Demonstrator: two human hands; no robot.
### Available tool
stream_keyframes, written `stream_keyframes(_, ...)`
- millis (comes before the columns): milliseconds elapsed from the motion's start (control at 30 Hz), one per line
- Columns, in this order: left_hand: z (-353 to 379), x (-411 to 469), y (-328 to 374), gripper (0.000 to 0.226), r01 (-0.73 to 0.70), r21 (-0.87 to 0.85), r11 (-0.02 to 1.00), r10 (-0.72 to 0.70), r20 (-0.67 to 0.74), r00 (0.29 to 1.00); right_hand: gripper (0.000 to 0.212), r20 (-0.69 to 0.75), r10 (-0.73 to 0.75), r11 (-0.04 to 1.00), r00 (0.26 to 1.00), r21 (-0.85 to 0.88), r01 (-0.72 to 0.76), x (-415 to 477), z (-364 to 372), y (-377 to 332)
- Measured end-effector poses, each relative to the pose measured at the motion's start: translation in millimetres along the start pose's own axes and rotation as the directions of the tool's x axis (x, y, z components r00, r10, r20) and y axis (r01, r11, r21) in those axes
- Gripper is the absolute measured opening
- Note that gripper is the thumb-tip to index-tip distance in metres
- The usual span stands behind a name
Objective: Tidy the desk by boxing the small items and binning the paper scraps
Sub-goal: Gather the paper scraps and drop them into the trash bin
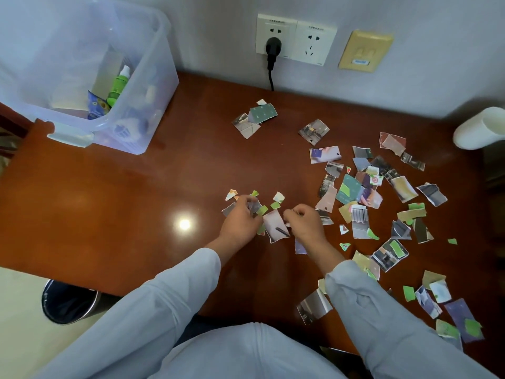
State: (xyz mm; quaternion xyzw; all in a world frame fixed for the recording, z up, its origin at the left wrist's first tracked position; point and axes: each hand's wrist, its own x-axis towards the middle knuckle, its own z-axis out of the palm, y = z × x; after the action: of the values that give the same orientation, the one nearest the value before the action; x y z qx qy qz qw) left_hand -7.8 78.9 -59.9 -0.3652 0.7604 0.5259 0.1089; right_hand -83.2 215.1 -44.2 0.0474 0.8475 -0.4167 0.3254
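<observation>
Both hands work at the small cluster of paper scraps (pixel 276 212) in the middle of the brown surface (pixel 136 187). The left hand (pixel 241 218) is curled over the left part of this cluster; its grip is closed around some small pieces, a grey one and a green one show between the fingers. The right hand (pixel 304 224) sits just beside it, on the other side of a larger pale scrap (pixel 276 225) that lies between the two hands. Its fingers are bent together, and I cannot tell if they pinch a piece or only press on it.

The relation that matters is this: the main scatter of scraps (pixel 382 201) lies to the right of both hands and runs toward the near right corner, so the right hand is the nearer one for it. The dark waste bin (pixel 68 300) stands on the floor at the lower left, under the surface edge, so it is nearer to the left hand. I judge that gathered pieces must travel left and down, away from the pile.

The clear storage box (pixel 114 86) at the far left already holds small items, among them a green bottle (pixel 118 86).
</observation>
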Motion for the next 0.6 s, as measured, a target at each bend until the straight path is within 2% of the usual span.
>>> stream_keyframes(100, -6.3, 4.6, 0.4, 0.050, -0.051, 0.201, 0.978, 0.071, -0.092, 0.993, 0.007, 0.055, 0.117, 0.953, 0.992, 0.273, -0.128, -6.3, -4.5, -1.0)
stream_keyframes(167, -11.5, 9.8, 0.9, 0.054, -0.059, 0.269, 0.961, 0.099, -0.140, 0.985, 0.011, 0.084, 0.125, 0.929, 0.989, 0.339, -0.146, -8.8, -7.1, -2.4)
stream_keyframes(233, -15.9, 13.5, 2.0, 0.049, -0.054, 0.354, 0.933, 0.113, -0.149, 0.982, 0.014, 0.127, 0.117, 0.933, 0.985, 0.326, -0.153, -9.4, -6.5, -4.1)
stream_keyframes(333, -19.1, 15.8, 6.6, 0.030, -0.062, 0.457, 0.887, 0.145, -0.148, 0.978, 0.014, 0.154, 0.061, 0.984, 0.986, 0.156, -0.085, -7.4, -2.0, -6.2)
stream_keyframes(400, -19.1, 18.6, 10.0, 0.025, -0.061, 0.486, 0.872, 0.139, -0.126, 0.982, 0.009, 0.146, -0.049, 0.999, 0.988, 0.008, 0.049, -5.1, 1.2, -5.0)
stream_keyframes(433, -19.3, 20.2, 11.6, 0.024, -0.057, 0.490, 0.870, 0.127, -0.111, 0.986, 0.015, 0.158, -0.106, 0.990, 0.982, -0.081, 0.120, -4.3, 2.0, -4.0)
stream_keyframes(500, -19.7, 23.1, 13.1, 0.022, -0.054, 0.484, 0.874, 0.113, -0.095, 0.989, 0.032, 0.239, -0.167, 0.915, 0.957, -0.324, 0.241, -3.3, 1.2, -4.0)
stream_keyframes(600, -20.8, 24.7, 11.6, 0.026, -0.060, 0.464, 0.884, 0.115, -0.093, 0.989, 0.053, 0.340, -0.197, 0.696, 0.919, -0.612, 0.375, -1.9, -0.6, -8.2)
